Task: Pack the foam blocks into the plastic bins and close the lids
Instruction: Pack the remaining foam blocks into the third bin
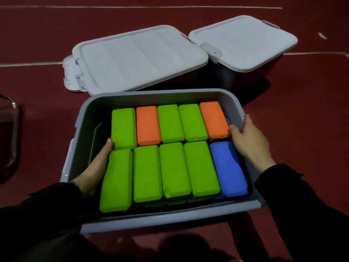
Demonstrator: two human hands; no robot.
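An open grey plastic bin [88, 118] sits on the floor right in front of me, with no lid on it. Two rows of foam blocks fill it: several green blocks [174, 169], two orange blocks [148, 125] in the far row, and one blue block [228, 169] at the near right. My left hand [94, 167] reaches inside the bin's left side, flat against the leftmost green blocks, thumb at the gap between the rows. My right hand [249, 140] rests on the bin's right rim, fingers touching the right orange block and the blue one.
Behind the open bin stand two more bins with pale grey lids on: a larger one [137, 57] at the back left and a smaller one [243, 42] at the back right. The floor [302, 103] is dark red with white lines. A metal chair leg [13, 129] shows at the left edge.
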